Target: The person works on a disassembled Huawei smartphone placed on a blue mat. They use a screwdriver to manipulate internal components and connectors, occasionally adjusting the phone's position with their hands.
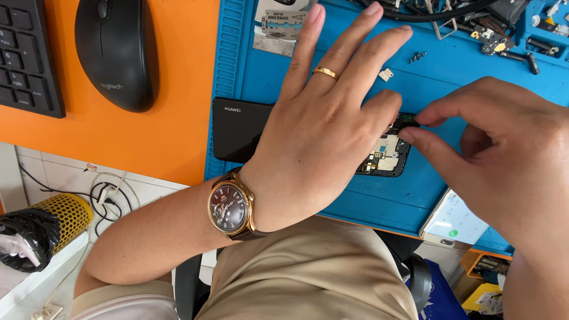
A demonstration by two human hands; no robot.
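Flat, open left hand (323, 127) pins opened phone (243, 127); right hand (504, 157) pinches at its circuitry.

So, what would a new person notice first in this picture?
The left hand lies flat over an opened black phone on the blue mat, with a gold ring and a dark-faced wristwatch. The right hand pinches at the phone's exposed circuit board.

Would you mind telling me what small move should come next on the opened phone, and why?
Probably lift the small dark part gently upward. The right hand pinches it at the phone's exposed top end, while the left hand lies flat across the body, steadying it on the blue mat.
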